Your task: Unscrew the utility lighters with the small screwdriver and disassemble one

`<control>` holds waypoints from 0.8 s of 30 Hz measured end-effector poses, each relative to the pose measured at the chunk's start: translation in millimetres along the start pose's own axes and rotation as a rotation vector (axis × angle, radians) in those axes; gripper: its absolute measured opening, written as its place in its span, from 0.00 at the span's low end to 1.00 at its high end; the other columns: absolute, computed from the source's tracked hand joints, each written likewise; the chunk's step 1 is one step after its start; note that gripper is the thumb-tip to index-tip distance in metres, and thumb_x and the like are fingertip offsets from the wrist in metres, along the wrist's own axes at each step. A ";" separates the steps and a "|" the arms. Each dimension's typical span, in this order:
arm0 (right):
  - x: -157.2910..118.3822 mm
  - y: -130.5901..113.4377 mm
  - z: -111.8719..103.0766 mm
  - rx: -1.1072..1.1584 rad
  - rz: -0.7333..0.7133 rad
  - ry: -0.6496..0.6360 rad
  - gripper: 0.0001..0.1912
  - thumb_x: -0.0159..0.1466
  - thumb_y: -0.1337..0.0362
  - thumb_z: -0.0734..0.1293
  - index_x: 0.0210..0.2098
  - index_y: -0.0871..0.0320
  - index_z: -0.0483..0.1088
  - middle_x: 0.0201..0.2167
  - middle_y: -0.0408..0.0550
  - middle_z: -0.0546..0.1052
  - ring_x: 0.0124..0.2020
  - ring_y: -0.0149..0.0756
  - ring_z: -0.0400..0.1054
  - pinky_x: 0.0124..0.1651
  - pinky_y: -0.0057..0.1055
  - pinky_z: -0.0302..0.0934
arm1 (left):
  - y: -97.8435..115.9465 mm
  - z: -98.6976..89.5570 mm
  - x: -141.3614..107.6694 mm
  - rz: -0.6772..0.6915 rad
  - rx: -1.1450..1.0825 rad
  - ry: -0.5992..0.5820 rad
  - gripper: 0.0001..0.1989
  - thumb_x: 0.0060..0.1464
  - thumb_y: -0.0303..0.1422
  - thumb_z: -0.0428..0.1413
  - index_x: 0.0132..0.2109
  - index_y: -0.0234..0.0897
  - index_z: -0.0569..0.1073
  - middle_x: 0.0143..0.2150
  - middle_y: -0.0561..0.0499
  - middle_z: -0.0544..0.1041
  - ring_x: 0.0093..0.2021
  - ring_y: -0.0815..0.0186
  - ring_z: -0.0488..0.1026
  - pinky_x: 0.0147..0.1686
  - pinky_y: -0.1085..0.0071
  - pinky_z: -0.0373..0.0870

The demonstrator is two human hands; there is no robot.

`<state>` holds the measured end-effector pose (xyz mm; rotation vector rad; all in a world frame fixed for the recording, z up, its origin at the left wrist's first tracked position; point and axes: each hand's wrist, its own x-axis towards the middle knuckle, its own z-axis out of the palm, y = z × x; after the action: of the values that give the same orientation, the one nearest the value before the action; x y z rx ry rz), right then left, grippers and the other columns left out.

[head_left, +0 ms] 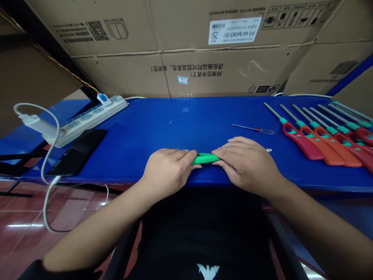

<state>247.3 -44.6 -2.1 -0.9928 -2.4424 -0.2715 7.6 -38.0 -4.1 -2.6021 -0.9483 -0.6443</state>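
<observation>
Both my hands grip a slim green plastic piece (205, 158) just above the near edge of the blue table. My left hand (170, 167) is closed on its left end, fingers over the top and thumb below. On the right end, my right hand (246, 165) pinches it the same way. Only the middle of the piece shows; its ends are hidden by my fingers, so I cannot tell its exact kind. A small shiny metal bit (268, 150) peeks out beside my right hand. Behind that lies a screwdriver (256, 129) with a clear handle.
Several long-necked lighters (305, 146) with red and orange handles lie in a row at the right. At the left are a white power strip (87, 119), a black phone (78, 152) and a looping white cable (45, 202). A large cardboard box (122, 74) stands along the back.
</observation>
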 end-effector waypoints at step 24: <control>-3.1 10.1 3.5 0.292 0.188 -0.179 0.25 0.65 0.55 0.68 0.60 0.56 0.69 0.52 0.50 0.78 0.52 0.41 0.70 0.58 0.43 0.60 | -8.8 0.9 0.0 -0.121 -0.442 -0.291 0.25 0.64 0.34 0.53 0.66 0.34 0.65 0.53 0.41 0.74 0.51 0.58 0.70 0.53 0.58 0.70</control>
<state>255.1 -38.0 -6.6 -1.1435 -2.4298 0.2415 2.0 -31.1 -3.7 -3.1124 -1.1692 -0.5661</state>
